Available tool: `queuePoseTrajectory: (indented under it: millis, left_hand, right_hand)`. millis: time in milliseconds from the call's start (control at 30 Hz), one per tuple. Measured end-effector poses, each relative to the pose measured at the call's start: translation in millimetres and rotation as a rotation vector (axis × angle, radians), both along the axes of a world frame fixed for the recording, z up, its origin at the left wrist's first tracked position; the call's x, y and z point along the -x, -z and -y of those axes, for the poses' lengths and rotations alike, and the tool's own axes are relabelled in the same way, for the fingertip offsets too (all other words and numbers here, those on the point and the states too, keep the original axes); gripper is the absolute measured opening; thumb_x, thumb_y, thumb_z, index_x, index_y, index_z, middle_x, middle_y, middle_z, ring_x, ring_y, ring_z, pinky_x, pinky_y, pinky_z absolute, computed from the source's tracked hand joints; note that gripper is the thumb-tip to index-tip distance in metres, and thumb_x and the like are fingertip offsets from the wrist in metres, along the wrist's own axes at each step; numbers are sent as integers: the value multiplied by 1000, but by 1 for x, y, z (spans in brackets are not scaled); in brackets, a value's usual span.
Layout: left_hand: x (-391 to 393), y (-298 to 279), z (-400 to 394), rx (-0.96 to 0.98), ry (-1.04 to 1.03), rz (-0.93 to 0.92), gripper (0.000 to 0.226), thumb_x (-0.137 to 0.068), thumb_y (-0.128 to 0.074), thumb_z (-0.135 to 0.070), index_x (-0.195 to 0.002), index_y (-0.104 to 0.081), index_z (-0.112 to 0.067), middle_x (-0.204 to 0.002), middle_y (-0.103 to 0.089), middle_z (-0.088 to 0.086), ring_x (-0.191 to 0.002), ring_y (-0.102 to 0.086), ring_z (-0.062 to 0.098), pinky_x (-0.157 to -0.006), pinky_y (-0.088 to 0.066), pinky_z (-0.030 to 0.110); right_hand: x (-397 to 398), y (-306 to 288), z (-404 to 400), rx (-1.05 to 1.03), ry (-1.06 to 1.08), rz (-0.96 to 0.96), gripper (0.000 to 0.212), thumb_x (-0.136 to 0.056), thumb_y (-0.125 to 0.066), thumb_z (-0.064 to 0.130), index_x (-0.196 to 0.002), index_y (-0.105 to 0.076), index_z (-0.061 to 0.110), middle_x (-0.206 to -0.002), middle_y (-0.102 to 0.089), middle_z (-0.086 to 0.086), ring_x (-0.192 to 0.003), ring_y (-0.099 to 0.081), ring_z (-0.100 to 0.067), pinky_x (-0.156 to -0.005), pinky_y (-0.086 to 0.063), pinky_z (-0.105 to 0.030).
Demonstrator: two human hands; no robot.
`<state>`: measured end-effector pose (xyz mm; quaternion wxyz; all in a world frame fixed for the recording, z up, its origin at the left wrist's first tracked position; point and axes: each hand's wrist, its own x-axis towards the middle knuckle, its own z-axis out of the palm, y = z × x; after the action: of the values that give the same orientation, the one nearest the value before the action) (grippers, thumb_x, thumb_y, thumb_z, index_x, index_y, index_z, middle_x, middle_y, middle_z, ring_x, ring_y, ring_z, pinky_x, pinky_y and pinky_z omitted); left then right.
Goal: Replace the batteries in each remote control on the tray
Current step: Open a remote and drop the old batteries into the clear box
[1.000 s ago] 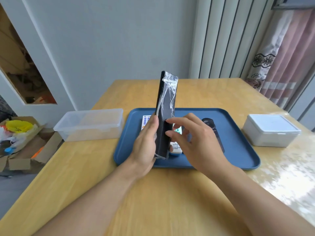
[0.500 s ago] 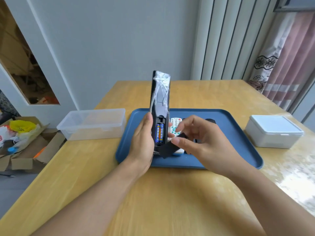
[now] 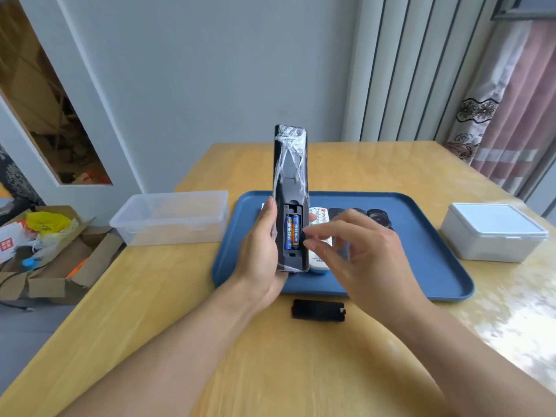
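Over the blue tray [image 3: 421, 284], head view: left hand [image 3: 261, 251] grips black remote [image 3: 291, 200] upright, back toward camera, so open bay shows two batteries [image 3: 292, 232] seated. Right hand [image 3: 355, 254] holds nothing, fingers loosely spread, tips just beside bay, likely to pry cells out. Battery cover [image 3: 318, 310] parked on counter [image 3: 180, 341], clear of work. White remote [image 3: 319, 216] waiting on tray.

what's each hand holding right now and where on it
The left hand grips the black remote upright by its lower end, beside the open battery bay. The right hand holds nothing; its fingertips hover near the batteries.
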<state>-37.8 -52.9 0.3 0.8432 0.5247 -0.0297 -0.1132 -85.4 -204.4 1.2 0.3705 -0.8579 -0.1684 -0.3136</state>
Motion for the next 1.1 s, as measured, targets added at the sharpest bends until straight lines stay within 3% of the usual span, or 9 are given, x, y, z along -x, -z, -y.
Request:
queuePoseTrajectory:
  millis: [100, 200, 300, 433, 700, 867, 1100]
  left_hand:
    - [6, 2, 4, 43, 101, -7, 59, -106, -32, -51, -133, -63, -10, -117, -71, 11, -101, -70, 22, -85, -59, 32]
    - [7, 3, 4, 60, 152, 12, 59, -106, -30, -51, -135, -62, -11, -120, -70, 10, -106, -69, 21, -85, -56, 30]
    - [7, 4, 5, 64, 168, 26, 58, -107, -30, -50, -136, -61, -11, -123, -69, 10, -111, -67, 20, -96, -50, 34]
    - [6, 6, 6, 57, 180, 35, 58, -107, -30, -49, -142, -56, -10, -145, -55, 18, -127, -58, 25, -106, -43, 39]
    - [4, 7, 4, 58, 192, 45, 57, -108, -29, -48, -140, -57, -9, -148, -52, 19, -121, -59, 24, -98, -45, 37]
    - [6, 4, 3, 52, 207, 63, 56, -108, -28, -46, -138, -58, -9, -146, -53, 20, -120, -62, 23, -100, -47, 36]
    - [6, 2, 3, 28, 216, 65, 56, -109, -29, -45, -139, -56, -7, -135, -61, 19, -108, -68, 23, -85, -56, 30]
  right_hand:
    - [-2, 1, -1, 51, 5, 58, 23, -87, -72, 38, -109, -76, 32, -88, -57, 16, -77, -58, -3, -59, -46, -24]
    - [-4, 1, 2, 98, -18, 84, 21, -86, -68, 43, -103, -78, 34, -89, -59, 13, -78, -60, -8, -55, -51, -37]
    - [-6, 1, 6, 107, -43, 64, 14, -84, -73, 40, -95, -79, 35, -88, -60, 14, -79, -59, -11, -58, -50, -40]
    - [-9, 2, 10, 106, -86, 58, 9, -82, -79, 31, -91, -81, 32, -86, -62, 14, -81, -60, -13, -63, -51, -36]
    - [-12, 3, 12, 78, -117, 62, 10, -81, -81, 27, -90, -81, 32, -84, -64, 14, -80, -62, -13, -65, -51, -33]
    - [-12, 3, 13, 77, -120, 67, 11, -81, -81, 25, -90, -81, 31, -83, -63, 14, -76, -59, -5, -65, -45, -21]
    - [-13, 6, 12, 90, -120, 77, 12, -82, -83, 24, -92, -81, 31, -82, -63, 14, -75, -59, -6, -62, -51, -37]
